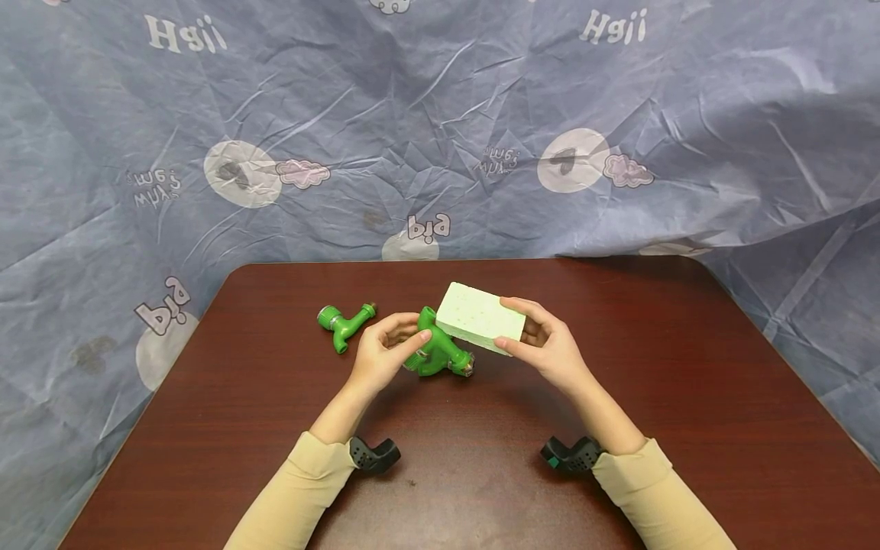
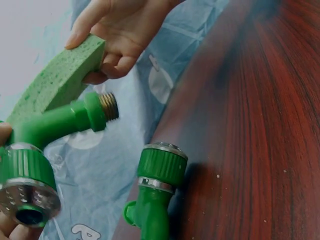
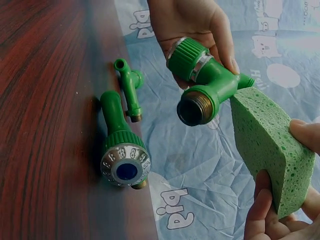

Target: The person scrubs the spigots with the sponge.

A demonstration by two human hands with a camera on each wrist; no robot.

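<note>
My left hand (image 1: 381,351) grips a green tap (image 3: 222,77) with a ribbed knob and a threaded brass end, raised above the table. A light green sponge block (image 1: 477,313) is pinched between the thumb and fingers of my right hand (image 1: 550,344). In the right wrist view one edge of the sponge meets the tap's body near its narrow spout. The left wrist view shows the tap's silver-rimmed knob (image 2: 27,170) towards the camera, with the sponge behind it.
Another green tap (image 1: 347,325) lies on the dark red-brown table (image 1: 660,359), left of my hands. A further tap (image 3: 112,115) lies beside it in the right wrist view. Behind the table hangs a wrinkled blue printed sheet (image 1: 440,137).
</note>
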